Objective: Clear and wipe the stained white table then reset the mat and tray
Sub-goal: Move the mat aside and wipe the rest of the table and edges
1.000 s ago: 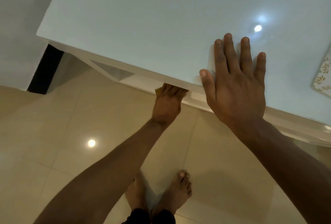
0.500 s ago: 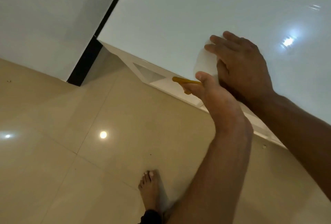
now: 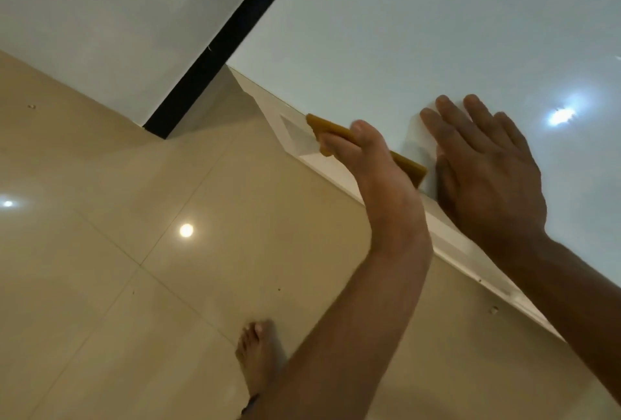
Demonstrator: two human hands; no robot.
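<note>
Left hand (image 3: 369,164) grip clenched on flat yellow card (image 3: 331,129) at white surface (image 3: 403,33) edge, right hand (image 3: 484,167) flat, grip released, on white cloth (image 3: 423,137), bare foot (image 3: 255,349) on beige tiled floor (image 3: 100,251)

bench (image 3: 420,33): fills the upper right; its near edge runs from upper left down to lower right
left hand (image 3: 366,157): at the bench's near edge, pinching a flat piece (image 3: 327,127) that lies along that edge
right hand (image 3: 484,164): on the bench top, just right of the left hand, fingers flat on a sheet (image 3: 420,137)
floor (image 3: 117,268): left of and nearer than the bench
foot (image 3: 255,352): on the floor, near, below the left forearm
wall (image 3: 100,9): far left, behind the floor, left of the bench
</note>
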